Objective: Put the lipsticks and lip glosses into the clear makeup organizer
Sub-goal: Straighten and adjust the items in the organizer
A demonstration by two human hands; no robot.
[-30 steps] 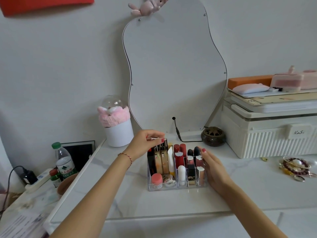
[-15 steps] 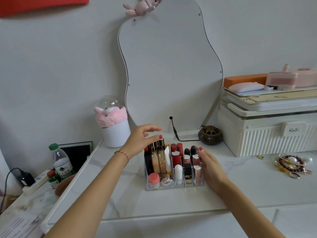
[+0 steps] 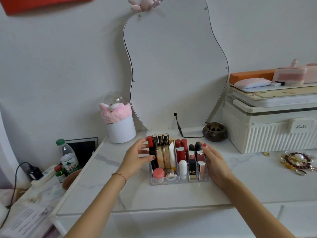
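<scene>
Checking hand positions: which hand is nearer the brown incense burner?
Right. The right hand is just in front-left of the incense burner; the left hand is beyond the organizer.

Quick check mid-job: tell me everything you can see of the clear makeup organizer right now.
The clear makeup organizer is a see-through, plastic-looking tray split by dividers into compartments, resting flat on the white marble-look table before the mirror. It is packed with upright lipsticks and glosses; a pink-capped jar sits front left. The left hand touches its left side, the right hand lies against its right side.
</scene>
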